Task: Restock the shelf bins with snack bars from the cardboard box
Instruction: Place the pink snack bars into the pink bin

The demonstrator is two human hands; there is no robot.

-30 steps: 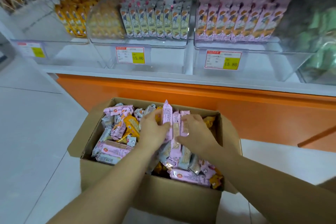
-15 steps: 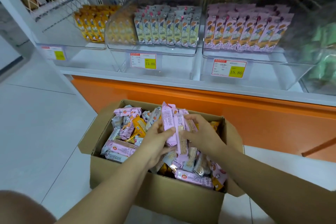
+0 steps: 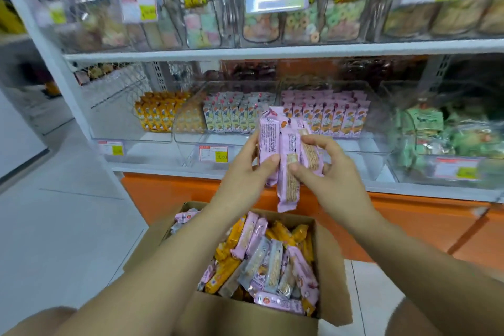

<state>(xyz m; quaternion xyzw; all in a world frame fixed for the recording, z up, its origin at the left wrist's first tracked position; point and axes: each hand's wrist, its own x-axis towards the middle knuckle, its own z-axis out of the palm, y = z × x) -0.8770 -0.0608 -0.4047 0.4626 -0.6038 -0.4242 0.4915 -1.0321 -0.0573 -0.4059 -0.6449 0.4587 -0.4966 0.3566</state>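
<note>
Both hands hold a bunch of pink snack bars [image 3: 286, 150] in the air, above the cardboard box [image 3: 331, 275] and in front of the shelf bins. My left hand [image 3: 249, 172] grips the bunch from the left with the thumb across the front. My right hand [image 3: 321, 169] pinches it from the right. The box on the floor holds several pink, orange and grey bars [image 3: 267, 262]. Behind the held bars stands the clear bin of pink bars [image 3: 335, 117], with the bin of green-grey bars [image 3: 231, 116] to its left and the orange bars [image 3: 158, 114] further left.
An orange base panel [image 3: 409, 215] runs under the white bin shelf. Price tags [image 3: 214, 153] hang on the bin fronts. A bin of green packets [image 3: 441, 133] stands at the right. The upper shelf [image 3: 272, 49] carries bagged sweets. White tiled floor [image 3: 54, 226] lies to the left.
Both hands have lifted the bunch of pink bars out of the box and up toward the shelf bins. The view has tilted upward, showing the upper shelf.
</note>
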